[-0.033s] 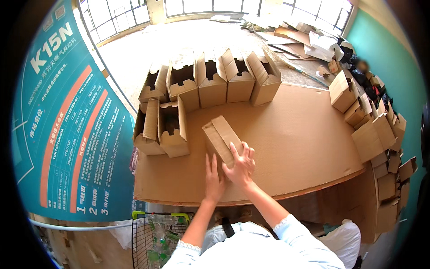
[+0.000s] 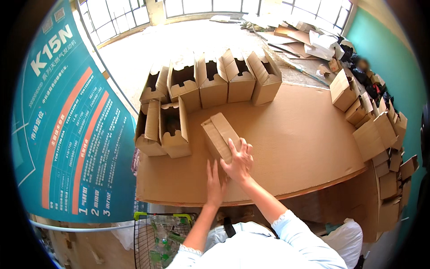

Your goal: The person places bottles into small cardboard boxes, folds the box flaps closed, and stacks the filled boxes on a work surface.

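A small cardboard box (image 2: 219,132) with folded top flaps lies in front of me on a cardboard-covered table. My right hand (image 2: 238,165) rests over its near end, index finger on the top and the other fingers bent at the right side. Fingers straight and apart from the thumb, my left hand (image 2: 216,184) is beside the near left side of the box; I cannot tell whether it touches. Several open-topped boxes (image 2: 212,93) stand upright in a row beyond. Two more, including an open box (image 2: 174,144), stand at the left.
The table (image 2: 309,143) ends close to my body. A wire basket (image 2: 145,235) holding bottles is below its left edge. Stacked cartons (image 2: 375,138) lean along the right wall. A teal banner (image 2: 103,152) stands at the left, and a white sack (image 2: 342,240) is lower right.
Both hands sit very slightly lower relative to the box, and the box is turned a touch. The whole view has shifted a little.
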The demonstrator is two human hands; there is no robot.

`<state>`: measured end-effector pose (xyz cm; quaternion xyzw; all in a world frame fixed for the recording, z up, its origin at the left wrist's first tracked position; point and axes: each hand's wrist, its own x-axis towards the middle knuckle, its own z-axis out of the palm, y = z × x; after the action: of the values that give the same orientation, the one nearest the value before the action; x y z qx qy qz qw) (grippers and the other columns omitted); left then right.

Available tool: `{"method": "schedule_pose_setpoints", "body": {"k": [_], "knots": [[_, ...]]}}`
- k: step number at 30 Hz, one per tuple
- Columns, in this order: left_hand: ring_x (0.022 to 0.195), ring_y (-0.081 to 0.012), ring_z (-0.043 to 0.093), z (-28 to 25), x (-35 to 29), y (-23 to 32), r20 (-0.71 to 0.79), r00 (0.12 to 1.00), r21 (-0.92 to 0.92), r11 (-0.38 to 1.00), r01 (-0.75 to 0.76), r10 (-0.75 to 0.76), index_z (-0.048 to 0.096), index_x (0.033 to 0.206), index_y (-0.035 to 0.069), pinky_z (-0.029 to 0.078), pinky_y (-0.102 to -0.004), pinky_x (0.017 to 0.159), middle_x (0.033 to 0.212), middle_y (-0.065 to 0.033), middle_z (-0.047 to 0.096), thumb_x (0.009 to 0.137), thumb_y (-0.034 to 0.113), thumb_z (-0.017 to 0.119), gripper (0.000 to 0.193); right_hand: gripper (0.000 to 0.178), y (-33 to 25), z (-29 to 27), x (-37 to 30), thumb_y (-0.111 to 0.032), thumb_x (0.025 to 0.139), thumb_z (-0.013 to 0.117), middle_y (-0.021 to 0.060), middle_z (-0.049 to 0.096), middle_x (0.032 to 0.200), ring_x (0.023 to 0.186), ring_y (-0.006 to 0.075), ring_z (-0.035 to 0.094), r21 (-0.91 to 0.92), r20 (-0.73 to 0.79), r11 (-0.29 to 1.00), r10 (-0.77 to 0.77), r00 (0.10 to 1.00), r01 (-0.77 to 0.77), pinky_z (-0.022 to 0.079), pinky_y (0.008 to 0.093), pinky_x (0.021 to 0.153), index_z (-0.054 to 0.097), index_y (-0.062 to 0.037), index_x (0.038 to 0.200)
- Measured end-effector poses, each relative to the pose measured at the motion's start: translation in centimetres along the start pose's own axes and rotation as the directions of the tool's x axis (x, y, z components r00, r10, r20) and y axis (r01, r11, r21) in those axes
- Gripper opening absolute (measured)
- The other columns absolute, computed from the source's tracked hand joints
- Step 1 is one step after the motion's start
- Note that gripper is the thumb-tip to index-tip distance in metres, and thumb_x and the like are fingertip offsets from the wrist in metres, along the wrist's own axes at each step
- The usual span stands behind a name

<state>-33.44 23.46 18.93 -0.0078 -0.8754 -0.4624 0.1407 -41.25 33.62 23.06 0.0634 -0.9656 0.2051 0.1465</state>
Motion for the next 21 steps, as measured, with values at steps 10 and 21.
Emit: {"method": "schedule_pose_setpoints", "body": {"k": [10,21], "knots": [[0.134,-0.0372,0.040,-8.3,-12.2,-1.1,-0.136,0.919,-0.124,0.927,0.354,-0.369,0.044,0.139,-0.001,0.046,-0.0447,0.102,0.150,-0.0225,0.030,0.089,0.004,0.058,0.052,0.080,-8.6,8.2,8.8,-0.056,0.081,0.063,0.0265,0.029,0.151,0.131,0.0464,0.037,0.083,0.084,0.986,0.139,0.987,-0.146,0.054,0.0441,0.089,0.043,-0.0115,0.145],[0.128,-0.0342,0.046,-2.7,-7.4,1.9,0.085,0.985,-0.055,0.987,0.153,-0.148,0.049,0.133,-0.003,0.047,-0.0424,0.098,0.147,-0.0206,0.035,0.089,0.003,0.056,0.045,0.079,1.1,7.2,10.3,-0.059,0.091,0.053,0.0253,0.027,0.153,0.139,0.0383,0.033,0.603,0.327,0.797,-0.270,0.906,0.020,0.036,0.0402,0.110,0.032,-0.0114,0.150]]}}
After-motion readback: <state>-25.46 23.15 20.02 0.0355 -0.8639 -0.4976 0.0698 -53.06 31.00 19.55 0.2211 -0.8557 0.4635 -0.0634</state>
